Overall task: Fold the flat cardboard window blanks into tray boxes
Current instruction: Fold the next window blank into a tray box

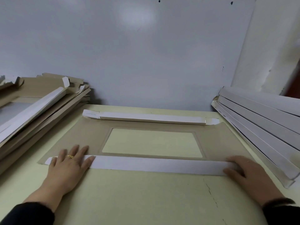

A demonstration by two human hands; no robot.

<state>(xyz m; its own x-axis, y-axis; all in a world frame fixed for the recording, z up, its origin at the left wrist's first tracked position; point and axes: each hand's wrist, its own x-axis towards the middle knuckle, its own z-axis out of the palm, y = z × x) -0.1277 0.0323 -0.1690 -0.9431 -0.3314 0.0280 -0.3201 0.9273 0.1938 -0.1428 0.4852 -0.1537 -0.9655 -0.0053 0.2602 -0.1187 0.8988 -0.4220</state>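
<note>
Flat brown cardboard window blank [215,142]: light, stiff; left hand [68,166] and right hand [246,172], fingers flat, press its near white folded flap [154,166] by the ends.

A brown window blank [215,140] lies flat on the pale table [146,195]. The left hand [68,166] and right hand [243,172] press flat on its folded near flap [154,165]; stacks sit at both sides
</note>
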